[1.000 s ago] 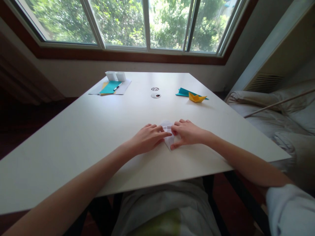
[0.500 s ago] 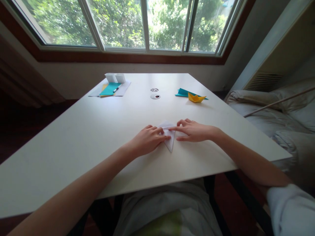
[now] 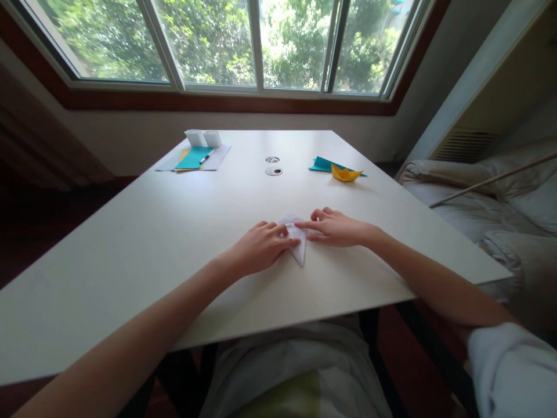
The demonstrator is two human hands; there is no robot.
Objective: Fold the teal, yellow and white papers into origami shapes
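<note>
A small piece of folded white paper (image 3: 298,249) lies flat on the table, its pointed end toward me. My left hand (image 3: 261,247) comes from the left and pins it, with the thumb across the lower part and curled fingers on the left edge. From the right, my right hand (image 3: 337,226) rests its outstretched index finger on the paper's upper part. The right thumb is apart from that finger, near the paper's right edge, and the other fingers are bent. Part of the paper is covered by my fingers.
Toward the right back of the white table (image 3: 174,232) sit a yellow paper boat (image 3: 346,173) and a folded teal paper (image 3: 321,164). At the left back are teal sheets (image 3: 191,157), a pen (image 3: 206,158) and two white containers (image 3: 212,139). Round metal fittings (image 3: 274,171) lie mid-table.
My right hand has shifted slightly left and up, its index finger sliding a little along the paper's upper part. The left hand keeps its hold.
</note>
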